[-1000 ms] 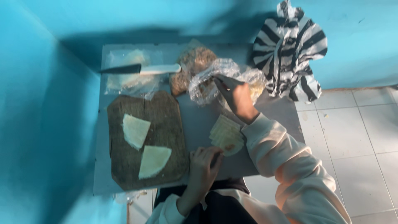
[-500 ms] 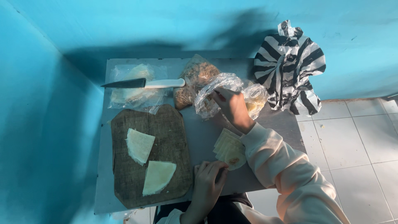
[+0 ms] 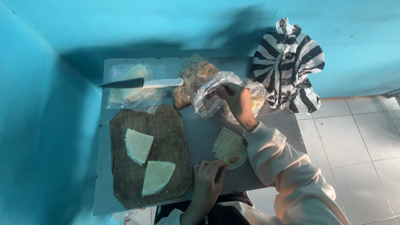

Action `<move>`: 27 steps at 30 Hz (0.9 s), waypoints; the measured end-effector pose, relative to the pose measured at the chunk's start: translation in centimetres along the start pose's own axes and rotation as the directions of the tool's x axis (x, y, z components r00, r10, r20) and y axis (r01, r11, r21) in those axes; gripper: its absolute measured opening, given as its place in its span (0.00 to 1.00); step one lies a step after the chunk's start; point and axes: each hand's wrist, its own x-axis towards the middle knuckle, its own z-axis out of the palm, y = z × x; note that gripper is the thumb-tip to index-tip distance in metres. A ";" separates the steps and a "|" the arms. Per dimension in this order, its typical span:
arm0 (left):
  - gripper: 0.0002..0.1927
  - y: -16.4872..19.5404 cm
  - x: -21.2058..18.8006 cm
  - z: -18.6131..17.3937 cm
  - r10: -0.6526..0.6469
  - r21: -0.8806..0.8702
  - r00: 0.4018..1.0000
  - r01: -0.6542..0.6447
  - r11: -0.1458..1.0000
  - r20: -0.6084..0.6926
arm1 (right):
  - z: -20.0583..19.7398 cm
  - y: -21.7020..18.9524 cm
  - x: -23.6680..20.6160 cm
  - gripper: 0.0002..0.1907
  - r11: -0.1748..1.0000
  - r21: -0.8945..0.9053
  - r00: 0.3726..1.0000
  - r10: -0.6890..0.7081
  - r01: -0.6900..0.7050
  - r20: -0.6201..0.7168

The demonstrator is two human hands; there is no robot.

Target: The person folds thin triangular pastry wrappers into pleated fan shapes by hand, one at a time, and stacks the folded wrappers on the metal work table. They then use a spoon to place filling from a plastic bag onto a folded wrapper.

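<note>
My right hand (image 3: pixel 233 96) reaches into a clear plastic bag (image 3: pixel 210 93) of food at the back of the grey table (image 3: pixel 200 129), fingers closed around something inside that I cannot make out. My left hand (image 3: pixel 207 181) rests at the table's front edge, its fingertips pinching the edge of a stack of pale dough wrappers (image 3: pixel 230 146) with a small dab of filling on top. A dark wooden cutting board (image 3: pixel 148 156) on the left holds two triangular dough pieces (image 3: pixel 138 145).
A knife with a white handle (image 3: pixel 141 83) lies on a plastic bag of dough (image 3: pixel 131 87) at the back left. Another bag of brown food (image 3: pixel 193 77) sits mid-back. A black-and-white striped bag (image 3: pixel 289 64) hangs at the right. Blue walls surround the table; tiled floor lies to the right.
My right hand has stayed in the clear bag, shifting slightly. My left hand has moved from beside the wrappers to pinching the stack's near edge. The view has drifted a little.
</note>
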 end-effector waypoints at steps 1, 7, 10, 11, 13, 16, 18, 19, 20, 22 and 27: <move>0.10 0.0 0.0 0.0 -0.002 -0.001 1.000 0.002 1.000 0.002 | -0.2 0.1 -0.1 0.11 0.997 0.070 0.999 0.039 -0.039 0.000; 0.10 -0.1 -0.1 0.1 0.021 0.014 0.999 -0.021 1.000 -0.028 | -1.9 0.1 -0.7 0.13 0.920 0.351 0.984 0.175 -0.177 0.035; 0.11 -0.2 -0.1 0.4 0.025 0.031 0.999 -0.024 0.999 -0.048 | -3.2 -0.5 -2.3 0.13 0.919 0.333 0.976 0.217 -0.210 0.015; 0.11 -0.3 -0.1 0.4 0.041 0.042 0.997 -0.038 0.998 -0.069 | -3.8 -0.8 -3.1 0.13 0.922 0.319 0.974 0.226 -0.218 0.010; 0.12 -0.3 -0.2 0.6 0.087 0.052 0.990 -0.082 0.995 -0.108 | -5.1 -1.1 -5.2 0.14 0.918 0.322 0.969 0.245 -0.232 0.000; 0.13 -0.3 -0.5 0.6 0.124 0.058 0.983 -0.117 0.991 -0.132 | -7.0 -1.2 -9.5 0.14 0.889 0.367 0.957 0.291 -0.273 0.008; 0.14 -0.1 -0.7 0.5 0.113 0.075 0.985 -0.104 0.992 -0.130 | -8.5 -1.0 -12.3 0.15 0.875 0.385 0.951 0.306 -0.294 0.030; 0.14 0.0 -0.7 0.5 0.117 0.086 0.985 -0.106 0.991 -0.130 | -9.0 -0.7 -13.7 0.15 0.869 0.375 0.941 0.337 -0.323 0.030; 0.14 0.1 -0.7 0.5 0.123 0.096 0.984 -0.111 0.989 -0.131 | -9.4 -0.6 -15.2 0.15 0.863 0.364 0.930 0.365 -0.351 0.030; 0.14 0.3 -0.7 0.5 0.136 0.117 0.981 -0.120 0.986 -0.139 | -9.9 -0.1 -17.9 0.15 0.848 0.359 0.911 0.412 -0.391 0.019; 0.14 0.4 -0.6 0.7 0.132 0.120 0.979 -0.114 0.986 -0.157 | -10.1 0.9 -21.8 0.15 0.849 0.370 0.910 0.415 -0.379 -0.020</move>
